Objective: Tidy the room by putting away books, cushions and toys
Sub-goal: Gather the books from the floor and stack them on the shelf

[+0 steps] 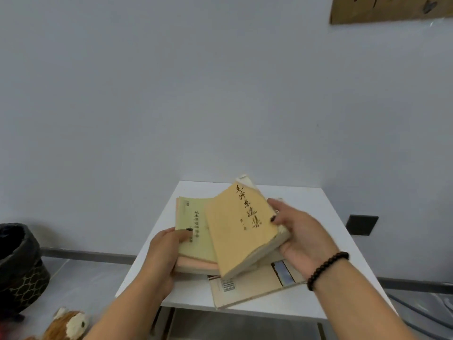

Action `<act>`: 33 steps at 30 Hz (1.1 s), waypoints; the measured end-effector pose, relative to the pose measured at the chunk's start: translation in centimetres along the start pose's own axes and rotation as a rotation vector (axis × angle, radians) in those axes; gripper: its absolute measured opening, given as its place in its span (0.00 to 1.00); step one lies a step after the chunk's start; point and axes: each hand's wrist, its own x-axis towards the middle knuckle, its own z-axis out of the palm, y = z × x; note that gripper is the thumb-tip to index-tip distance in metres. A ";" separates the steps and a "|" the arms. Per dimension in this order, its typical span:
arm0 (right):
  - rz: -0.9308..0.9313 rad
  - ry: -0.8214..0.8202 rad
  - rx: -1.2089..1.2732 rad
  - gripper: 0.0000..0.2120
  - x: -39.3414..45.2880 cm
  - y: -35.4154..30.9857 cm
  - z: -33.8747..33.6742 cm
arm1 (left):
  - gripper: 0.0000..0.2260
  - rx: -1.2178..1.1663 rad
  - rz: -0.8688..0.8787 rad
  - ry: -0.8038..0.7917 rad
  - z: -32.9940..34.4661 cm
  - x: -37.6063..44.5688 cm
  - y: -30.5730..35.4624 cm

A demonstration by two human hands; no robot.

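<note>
We've got the yellow book (241, 231) as our anchor here, tilted up off the pile, and our right hand (300, 238) grips it by its right edge, thumb on the cover and fingers curled beneath, likely so it can be squared up or lifted away. Just left of it, partly tucked under, lies the green book (193, 235), and our left hand (163, 253) clamps that one with the pink book (196, 265) below, thumb pressing on top, steadying the pile. Under the yellow book's near corner a thin booklet (247, 287) juts over the edge of the white tabletop (316, 214). Far down-left of the yellow book, a plush toy (67, 325) waits on the floor beside a dark bin (19, 263).
</note>
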 end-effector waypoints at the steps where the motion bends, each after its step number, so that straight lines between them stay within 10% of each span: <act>1: 0.015 0.017 -0.130 0.21 0.4 0.9 0.2 | 0.07 -0.010 -0.001 0.001 0.3 -0.3 -0.1; 13: -0.012 -0.135 -0.789 0.26 0.9 3.4 0.2 | 0.18 0.074 0.094 -0.070 0.4 -1.1 -0.3; 25: -0.473 -0.176 -0.574 0.33 0.8 2.2 1.1 | 0.24 0.177 0.830 -0.012 3.3 -4.1 -0.5; 33: -0.746 -0.094 -0.567 0.33 1.1 1.9 0.0 | 0.39 0.198 0.861 0.023 3.8 -3.8 0.0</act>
